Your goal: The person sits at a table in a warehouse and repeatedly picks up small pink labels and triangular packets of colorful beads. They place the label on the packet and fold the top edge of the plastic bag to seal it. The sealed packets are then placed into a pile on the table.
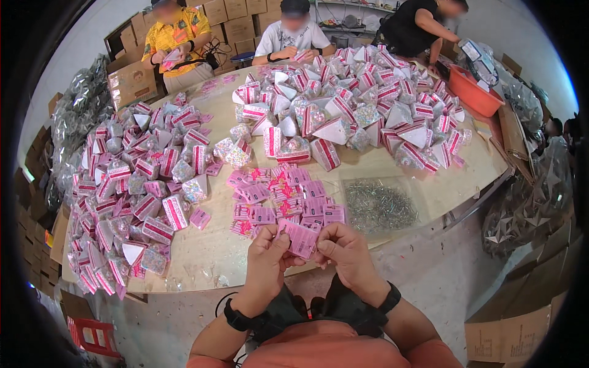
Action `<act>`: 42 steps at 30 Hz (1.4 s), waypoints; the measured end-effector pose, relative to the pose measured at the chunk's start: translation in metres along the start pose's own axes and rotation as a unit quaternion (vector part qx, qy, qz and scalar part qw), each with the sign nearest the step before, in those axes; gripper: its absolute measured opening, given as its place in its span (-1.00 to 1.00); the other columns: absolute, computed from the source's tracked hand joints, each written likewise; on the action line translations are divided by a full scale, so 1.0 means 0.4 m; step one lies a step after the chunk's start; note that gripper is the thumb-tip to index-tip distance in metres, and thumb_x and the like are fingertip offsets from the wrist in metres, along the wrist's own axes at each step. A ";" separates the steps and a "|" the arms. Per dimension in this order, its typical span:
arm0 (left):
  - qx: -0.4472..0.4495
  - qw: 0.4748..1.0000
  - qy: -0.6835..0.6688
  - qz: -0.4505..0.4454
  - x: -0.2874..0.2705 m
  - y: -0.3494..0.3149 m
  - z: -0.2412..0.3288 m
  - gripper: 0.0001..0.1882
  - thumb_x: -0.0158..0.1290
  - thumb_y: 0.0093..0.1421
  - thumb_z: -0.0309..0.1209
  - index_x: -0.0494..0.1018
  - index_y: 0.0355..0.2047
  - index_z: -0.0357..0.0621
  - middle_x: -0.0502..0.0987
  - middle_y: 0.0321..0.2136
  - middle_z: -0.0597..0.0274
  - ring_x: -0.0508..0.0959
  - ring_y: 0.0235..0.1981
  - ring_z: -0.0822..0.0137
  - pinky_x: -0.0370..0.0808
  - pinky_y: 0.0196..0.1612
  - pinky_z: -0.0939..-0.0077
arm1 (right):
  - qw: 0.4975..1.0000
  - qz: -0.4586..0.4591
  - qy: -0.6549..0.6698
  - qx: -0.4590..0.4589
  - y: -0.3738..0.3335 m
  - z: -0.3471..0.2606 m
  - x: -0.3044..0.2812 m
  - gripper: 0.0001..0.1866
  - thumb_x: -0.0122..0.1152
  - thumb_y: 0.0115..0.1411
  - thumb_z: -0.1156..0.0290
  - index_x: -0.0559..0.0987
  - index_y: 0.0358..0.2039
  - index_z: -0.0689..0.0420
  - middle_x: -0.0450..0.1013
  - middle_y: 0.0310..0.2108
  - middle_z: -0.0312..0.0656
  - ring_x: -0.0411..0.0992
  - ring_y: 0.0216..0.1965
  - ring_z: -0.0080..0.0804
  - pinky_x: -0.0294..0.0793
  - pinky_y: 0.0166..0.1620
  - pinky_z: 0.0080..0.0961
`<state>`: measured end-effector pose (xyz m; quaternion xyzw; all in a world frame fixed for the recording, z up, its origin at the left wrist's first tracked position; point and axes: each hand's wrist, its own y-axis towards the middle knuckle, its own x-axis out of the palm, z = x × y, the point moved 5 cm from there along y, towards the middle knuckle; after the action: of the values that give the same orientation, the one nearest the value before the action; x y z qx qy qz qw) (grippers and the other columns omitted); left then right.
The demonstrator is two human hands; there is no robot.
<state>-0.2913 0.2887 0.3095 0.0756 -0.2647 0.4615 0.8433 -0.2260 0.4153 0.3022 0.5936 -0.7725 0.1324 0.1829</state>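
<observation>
My left hand pinches the left side of a pink printed card between thumb and fingers, just above the table's near edge. At the card's right edge, my right hand has thumb and forefinger pressed together; a small thing between them is too tiny to make out. Beyond my hands lies a spread of similar pink cards. Right of these, small thin metal pieces, looking like pins, lie heaped on a clear plastic sheet or shallow tray.
Wrapped cake-slice-shaped packs with pink stripes are piled at the far side, and more packs at the left of the wooden table. An orange tub stands far right. Three people work across the table. Cartons and a red stool stand nearby.
</observation>
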 end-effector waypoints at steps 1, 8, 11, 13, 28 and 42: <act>-0.004 1.000 -0.004 0.002 -0.001 0.001 -0.004 -0.85 -0.11 0.20 -0.40 0.27 -0.26 -0.20 0.47 -0.41 0.20 0.52 -0.47 0.39 0.50 -0.47 0.60 | 0.999 0.000 0.035 0.011 0.002 0.006 -0.002 -0.87 0.13 0.08 0.43 0.39 -0.42 0.17 0.36 -0.54 -0.26 0.35 -0.57 -0.57 0.32 -0.55 -0.70; -0.034 0.998 -0.045 0.013 -0.014 0.000 -0.039 -0.88 -0.13 0.20 -0.44 0.28 -0.26 -0.18 0.46 -0.41 0.22 0.50 -0.48 0.41 0.50 -0.48 0.60 | 0.935 -0.114 0.332 0.056 0.005 -0.002 0.012 -0.82 0.18 0.04 0.41 0.33 -0.44 0.12 0.25 -0.46 -0.28 0.19 -0.56 -0.61 0.18 -0.60 -0.71; -0.046 0.996 -0.073 0.018 -0.016 -0.001 -0.050 -0.88 -0.13 0.20 -0.46 0.28 -0.26 -0.18 0.46 -0.42 0.22 0.50 -0.49 0.40 0.50 -0.50 0.59 | 0.927 -0.133 0.344 0.058 0.008 0.007 0.004 -0.79 0.18 0.03 0.42 0.31 -0.44 0.12 0.22 -0.46 -0.29 0.19 -0.55 -0.58 0.18 -0.60 -0.71; -0.052 0.995 -0.082 0.014 -0.016 -0.002 -0.051 -0.88 -0.13 0.19 -0.46 0.29 -0.26 -0.16 0.46 -0.41 0.24 0.50 -0.47 0.40 0.49 -0.48 0.57 | 0.941 -0.108 0.317 0.044 0.009 0.007 -0.005 -0.81 0.17 0.03 0.44 0.32 -0.44 0.11 0.23 -0.45 -0.28 0.20 -0.52 -0.57 0.19 -0.59 -0.70; 0.401 0.757 0.513 -0.060 0.093 -0.077 0.113 -0.84 0.06 -0.11 -0.64 0.36 -0.46 -0.24 0.40 -0.54 0.09 0.43 -0.49 0.16 0.36 -0.43 0.42 | 0.999 -0.025 0.042 -0.015 -0.016 -0.042 0.058 -0.94 0.06 0.09 0.50 0.40 -0.40 0.18 0.41 -0.47 -0.22 0.23 -0.64 -0.72 0.20 -0.60 -0.79; 0.404 0.764 0.498 -0.068 0.067 -0.084 0.113 -0.86 0.05 -0.08 -0.54 0.37 -0.45 -0.24 0.42 -0.52 0.13 0.42 -0.47 0.20 0.34 -0.41 0.46 | 0.985 -0.109 0.130 0.036 -0.025 -0.004 0.071 -0.89 0.08 0.13 0.41 0.42 -0.44 0.19 0.34 -0.58 -0.35 0.27 -0.55 -0.68 0.24 -0.47 -0.76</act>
<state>-0.2692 0.2730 0.3655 0.1863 0.4095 0.4396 0.7774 -0.2226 0.3886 0.3159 0.6584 -0.6674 0.2150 0.2737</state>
